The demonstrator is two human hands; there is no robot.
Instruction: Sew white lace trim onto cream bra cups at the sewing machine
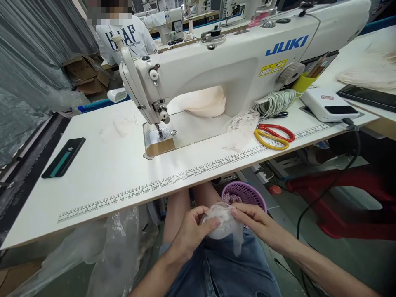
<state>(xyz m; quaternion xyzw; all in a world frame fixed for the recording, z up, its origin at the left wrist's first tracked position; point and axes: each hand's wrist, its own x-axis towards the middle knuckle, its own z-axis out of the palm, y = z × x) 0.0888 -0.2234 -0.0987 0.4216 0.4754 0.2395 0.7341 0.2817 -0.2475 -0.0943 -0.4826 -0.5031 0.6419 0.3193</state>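
Over my lap, below the table's front edge, a small sheer white lace piece (pixel 220 225) is held between both hands. My left hand (pixel 195 229) pinches its left side, with the thumb lying across the front. At the upper right edge, my right hand (pixel 252 218) grips it between thumb and fingers. A thin strip of the white fabric hangs down on the right. Beyond the hands stands a white sewing machine (pixel 198 70), its needle and presser foot (pixel 160 131) over the metal plate. Cream fabric (pixel 207 103) lies under the machine's arm.
Red and yellow scissors (pixel 274 136) lie near the table's front edge, beside lace scraps (pixel 243 123) and coiled cord (pixel 275 103). A dark phone-like object (pixel 63 159) rests at left. A purple basket (pixel 252 194) stands below the table. Another person (pixel 123 39) is behind the machine.
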